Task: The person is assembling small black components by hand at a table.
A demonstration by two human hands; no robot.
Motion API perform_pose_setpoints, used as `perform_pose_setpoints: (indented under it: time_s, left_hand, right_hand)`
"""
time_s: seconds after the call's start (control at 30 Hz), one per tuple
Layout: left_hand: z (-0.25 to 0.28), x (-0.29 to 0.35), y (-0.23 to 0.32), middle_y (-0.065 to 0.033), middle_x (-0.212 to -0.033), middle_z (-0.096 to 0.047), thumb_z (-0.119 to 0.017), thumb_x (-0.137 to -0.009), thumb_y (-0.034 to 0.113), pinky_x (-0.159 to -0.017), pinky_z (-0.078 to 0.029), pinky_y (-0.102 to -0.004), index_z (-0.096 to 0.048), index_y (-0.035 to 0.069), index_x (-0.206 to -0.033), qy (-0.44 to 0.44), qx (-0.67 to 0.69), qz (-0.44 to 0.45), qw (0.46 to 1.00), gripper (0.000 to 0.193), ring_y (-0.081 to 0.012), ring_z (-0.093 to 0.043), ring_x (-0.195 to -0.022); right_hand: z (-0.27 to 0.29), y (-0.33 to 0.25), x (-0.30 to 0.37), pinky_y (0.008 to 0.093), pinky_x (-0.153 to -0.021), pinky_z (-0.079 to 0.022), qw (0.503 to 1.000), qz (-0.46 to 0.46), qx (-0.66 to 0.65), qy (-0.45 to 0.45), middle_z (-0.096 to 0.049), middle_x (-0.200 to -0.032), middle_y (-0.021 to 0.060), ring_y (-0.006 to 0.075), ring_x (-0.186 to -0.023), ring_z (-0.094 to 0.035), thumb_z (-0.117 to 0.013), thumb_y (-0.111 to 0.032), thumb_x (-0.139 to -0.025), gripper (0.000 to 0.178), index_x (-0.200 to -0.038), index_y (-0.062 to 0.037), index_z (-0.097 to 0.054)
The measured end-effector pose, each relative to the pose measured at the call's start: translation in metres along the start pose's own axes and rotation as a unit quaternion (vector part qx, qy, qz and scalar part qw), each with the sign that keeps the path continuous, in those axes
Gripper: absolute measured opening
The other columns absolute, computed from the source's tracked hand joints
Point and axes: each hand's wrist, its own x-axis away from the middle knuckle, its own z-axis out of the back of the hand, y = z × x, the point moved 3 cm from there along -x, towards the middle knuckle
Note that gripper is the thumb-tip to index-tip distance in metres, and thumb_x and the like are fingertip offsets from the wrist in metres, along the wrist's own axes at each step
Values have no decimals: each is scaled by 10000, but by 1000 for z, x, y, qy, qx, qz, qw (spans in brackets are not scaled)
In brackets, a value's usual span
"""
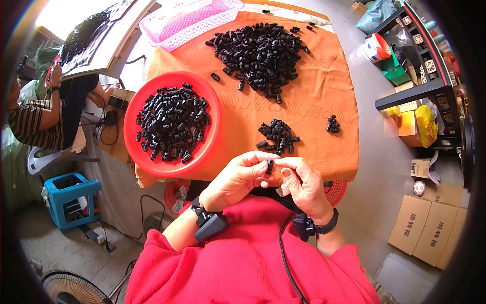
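Note:
Between both hands, at the near edge of the orange-clothed table, is a small black plastic part. My left hand is closed, pinching it between thumb and forefinger. My right hand is closed too, its forefinger against the part's right side. Something small and pale shows below the right thumb; I cannot tell what it is. Just beyond my fingers lies a small pile of black parts. A red round basin to the left holds many similar parts, and a large heap covers the table's far side.
A pink plastic basket sits at the far left table corner. A few parts lie apart at right. Another person works at a table on the left, near a blue stool. Shelving and cardboard boxes stand right.

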Motion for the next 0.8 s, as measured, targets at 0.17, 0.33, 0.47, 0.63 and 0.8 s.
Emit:
perform_pose_setpoints:
  time_s: [0.17, 0.33, 0.47, 0.63, 0.8]
  left_hand:
    - [0, -1, -2, -67, -1069, -673, -671, -951, 150, -826, -555, -298, -604, 43, -1181, 23, -18, -15, 999, 263, -202, -686, -1016]
    - [5, -2, -6, -60, -1054, -659, -665, -956, 136, -848, -556, -296, -598, 57, -1164, 43, -33, -30, 998, 232, -168, -677, -935]
    - [4, 0, -8, -67, -1073, -662, -656, -960, 140, -844, -552, -286, -592, 61, -1160, 50, -51, -32, 997, 224, -145, -662, -920]
    - [-10, 3, -4, 1, -989, -635, -661, -964, 172, -892, -528, -284, -599, 58, -1181, 38, -9, -40, 998, 253, -102, -614, -931]
    - [2, 0, -11, -3, -972, -625, -675, -955, 199, -847, -516, -283, -613, 50, -1155, 14, -4, -39, 999, 257, -105, -596, -873]
  right_hand:
    - [-3, -4, -2, 246, -547, -514, 998, 35, 28, 41, -643, -756, 50, 97, -601, -629, -578, -64, -998, 196, -1185, -7, -570]
    - [-9, 4, -4, 258, -542, -518, 994, 60, 91, 28, -647, -722, 58, 127, -575, -645, -649, -17, -932, 213, -1132, -12, -574]
    - [-11, 4, -3, 272, -537, -521, 986, 84, 140, 30, -665, -720, 71, 149, -574, -662, -674, 7, -900, 218, -1089, -19, -570]
    - [-11, 7, -1, 267, -549, -529, 997, 25, 45, 56, -673, -737, 77, 132, -597, -666, -675, -3, -913, 203, -1083, -10, -565]
    - [-15, 11, 1, 251, -550, -527, 999, 29, -1, 22, -672, -766, 97, 121, -632, -679, -701, -8, -901, 212, -1055, -2, -554]
